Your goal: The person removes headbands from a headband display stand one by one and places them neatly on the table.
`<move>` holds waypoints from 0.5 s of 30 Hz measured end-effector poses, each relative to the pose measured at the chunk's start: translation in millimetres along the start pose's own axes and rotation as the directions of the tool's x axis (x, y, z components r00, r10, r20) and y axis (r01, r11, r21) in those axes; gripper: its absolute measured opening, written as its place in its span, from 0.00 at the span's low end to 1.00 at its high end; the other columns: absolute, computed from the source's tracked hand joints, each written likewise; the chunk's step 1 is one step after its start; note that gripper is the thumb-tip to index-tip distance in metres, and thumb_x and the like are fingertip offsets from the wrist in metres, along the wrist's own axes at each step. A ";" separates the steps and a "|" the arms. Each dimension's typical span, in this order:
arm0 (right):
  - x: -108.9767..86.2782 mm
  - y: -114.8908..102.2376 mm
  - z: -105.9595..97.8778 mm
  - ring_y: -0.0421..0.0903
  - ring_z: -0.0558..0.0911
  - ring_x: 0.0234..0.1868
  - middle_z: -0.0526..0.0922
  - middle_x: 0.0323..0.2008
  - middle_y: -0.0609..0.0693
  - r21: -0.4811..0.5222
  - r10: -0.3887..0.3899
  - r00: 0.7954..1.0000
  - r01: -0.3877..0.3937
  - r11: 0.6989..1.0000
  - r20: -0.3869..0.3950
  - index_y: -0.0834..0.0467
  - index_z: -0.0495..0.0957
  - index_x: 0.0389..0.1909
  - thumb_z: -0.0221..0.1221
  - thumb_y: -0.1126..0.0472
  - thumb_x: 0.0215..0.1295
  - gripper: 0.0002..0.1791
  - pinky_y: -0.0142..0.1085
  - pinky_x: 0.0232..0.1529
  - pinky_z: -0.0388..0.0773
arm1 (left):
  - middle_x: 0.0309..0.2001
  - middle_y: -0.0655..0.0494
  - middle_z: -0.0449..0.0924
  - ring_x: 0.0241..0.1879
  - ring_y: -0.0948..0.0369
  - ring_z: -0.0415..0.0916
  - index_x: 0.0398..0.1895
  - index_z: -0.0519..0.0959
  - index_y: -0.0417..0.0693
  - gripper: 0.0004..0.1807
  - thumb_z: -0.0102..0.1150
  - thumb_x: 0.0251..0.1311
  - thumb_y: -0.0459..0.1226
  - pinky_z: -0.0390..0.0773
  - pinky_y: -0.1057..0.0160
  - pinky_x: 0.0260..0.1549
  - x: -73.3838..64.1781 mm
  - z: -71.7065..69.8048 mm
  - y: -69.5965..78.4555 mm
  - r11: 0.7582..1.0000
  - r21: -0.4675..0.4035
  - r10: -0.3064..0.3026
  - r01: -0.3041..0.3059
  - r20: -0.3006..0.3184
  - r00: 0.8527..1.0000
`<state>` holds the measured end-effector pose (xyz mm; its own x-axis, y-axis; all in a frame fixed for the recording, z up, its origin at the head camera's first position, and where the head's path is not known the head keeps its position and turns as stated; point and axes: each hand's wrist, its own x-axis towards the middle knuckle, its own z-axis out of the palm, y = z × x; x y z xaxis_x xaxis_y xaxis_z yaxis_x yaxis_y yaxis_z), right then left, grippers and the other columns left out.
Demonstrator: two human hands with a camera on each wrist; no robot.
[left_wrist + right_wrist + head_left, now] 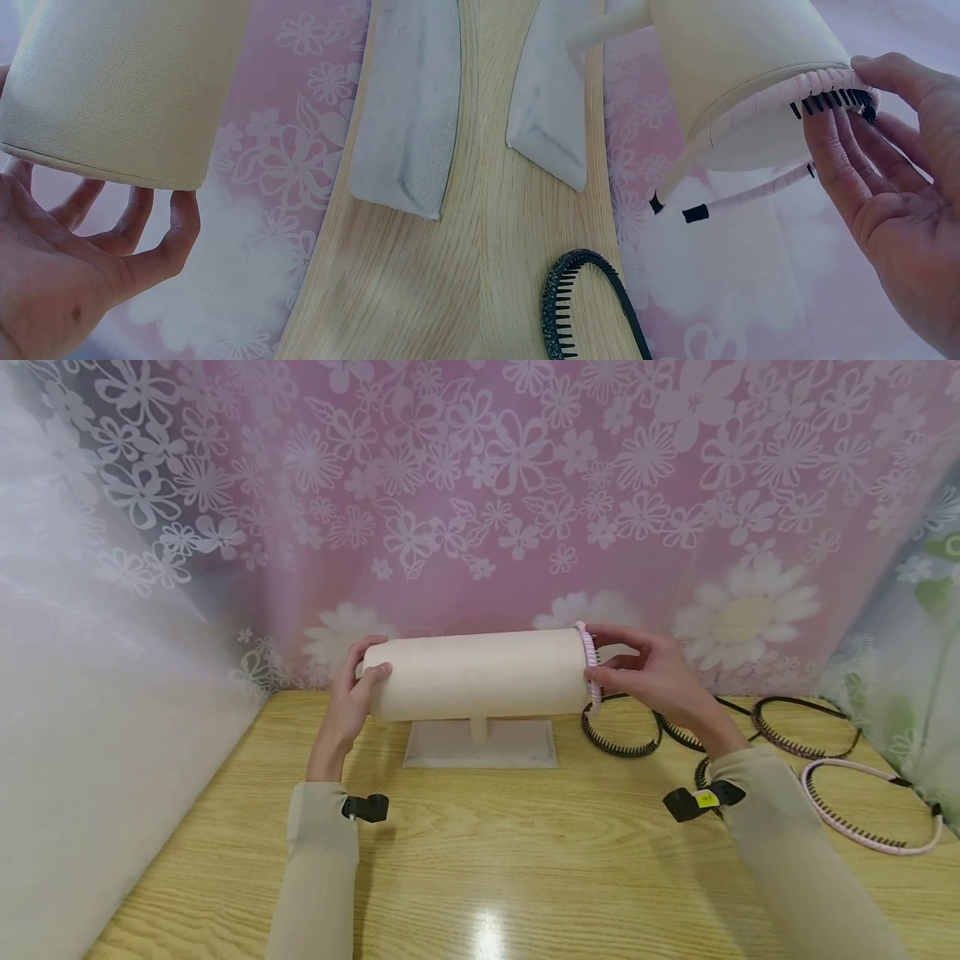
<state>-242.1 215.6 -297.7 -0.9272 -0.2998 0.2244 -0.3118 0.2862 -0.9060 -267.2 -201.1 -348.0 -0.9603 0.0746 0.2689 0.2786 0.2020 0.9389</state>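
A cream, cloth-covered roll (pixel 480 672) lies level on a post above a flat base (pixel 480 747), forming a headband display stand. My left hand (pixel 348 697) grips the roll's left end, thumb on the front; in the left wrist view its fingertips (pixel 184 214) touch the rim. At the opposite end, my right hand (pixel 656 677) pinches a pink wrapped headband (pixel 592 664) with black comb teeth. In the right wrist view the headband (pixel 757 105) sits against the roll's end rim, its two black-tipped ends pointing down away from the hand.
Several dark toothed headbands, one of them a black headband (pixel 621 747), lie on the wooden table (pixel 480 843) to the right. A pale pink headband (pixel 862 839) lies nearer the right edge. Behind the table hangs a pink flowered curtain (pixel 480 485).
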 end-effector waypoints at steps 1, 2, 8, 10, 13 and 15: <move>-0.4 -0.3 -0.2 0.42 0.87 0.46 0.75 0.63 0.51 0.000 0.007 1.000 -0.007 1.000 -0.003 0.51 0.71 0.73 0.67 0.62 0.67 0.33 0.45 0.43 0.88 | 0.70 0.54 0.62 0.56 0.44 0.73 0.73 0.66 0.69 0.26 0.50 0.74 0.49 0.82 0.50 0.41 0.0 0.0 0.1 1.000 0.000 -0.001 0.001 -0.001 1.000; -0.9 -0.8 -0.4 0.42 0.87 0.46 0.75 0.62 0.50 -0.003 0.015 1.000 -0.015 1.000 -0.006 0.51 0.71 0.72 0.67 0.62 0.67 0.33 0.45 0.43 0.88 | 0.70 0.54 0.62 0.56 0.44 0.73 0.73 0.65 0.69 0.26 0.50 0.74 0.49 0.82 0.50 0.41 0.0 0.0 0.1 1.000 -0.001 -0.001 0.001 -0.001 1.000; -5.8 -1.7 -3.1 0.41 0.87 0.44 0.77 0.57 0.50 -0.044 0.039 0.999 -0.040 0.998 -0.015 0.55 0.71 0.72 0.68 0.61 0.67 0.33 0.39 0.41 0.87 | 0.70 0.54 0.62 0.55 0.44 0.73 0.73 0.66 0.68 0.26 0.50 0.73 0.49 0.83 0.50 0.40 0.3 0.2 -0.5 1.000 -0.001 0.004 -0.004 -0.003 1.000; -7.5 -0.4 -4.1 0.42 0.87 0.44 0.79 0.54 0.48 -0.054 0.040 0.999 -0.041 0.998 -0.025 0.55 0.72 0.71 0.68 0.62 0.66 0.32 0.38 0.40 0.87 | 0.70 0.54 0.62 0.55 0.44 0.73 0.73 0.66 0.68 0.26 0.50 0.73 0.48 0.82 0.50 0.40 0.4 0.1 -0.5 1.000 -0.004 0.007 -0.007 -0.002 1.000; -10.8 1.2 -5.5 0.43 0.87 0.43 0.80 0.50 0.48 -0.066 0.036 0.999 -0.038 0.997 -0.037 0.56 0.74 0.69 0.69 0.63 0.65 0.31 0.37 0.41 0.86 | 0.70 0.54 0.62 0.56 0.44 0.73 0.73 0.66 0.68 0.26 0.50 0.74 0.48 0.82 0.49 0.41 0.2 0.1 -0.4 1.000 -0.007 0.009 -0.009 -0.001 1.000; -13.4 2.0 -6.5 0.44 0.87 0.43 0.81 0.49 0.48 -0.082 0.030 0.999 -0.033 0.996 -0.039 0.56 0.75 0.68 0.70 0.63 0.64 0.30 0.36 0.42 0.86 | 0.70 0.54 0.63 0.56 0.44 0.73 0.73 0.66 0.68 0.26 0.50 0.74 0.48 0.82 0.49 0.41 -0.2 0.0 -0.2 1.000 -0.007 0.008 -0.008 -0.001 1.000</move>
<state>-231.6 226.2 -300.2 -0.9436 -0.2556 0.2105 -0.2966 0.3697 -0.8805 -267.1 -201.1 -348.3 -0.9580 0.0751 0.2766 0.2861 0.1942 0.9383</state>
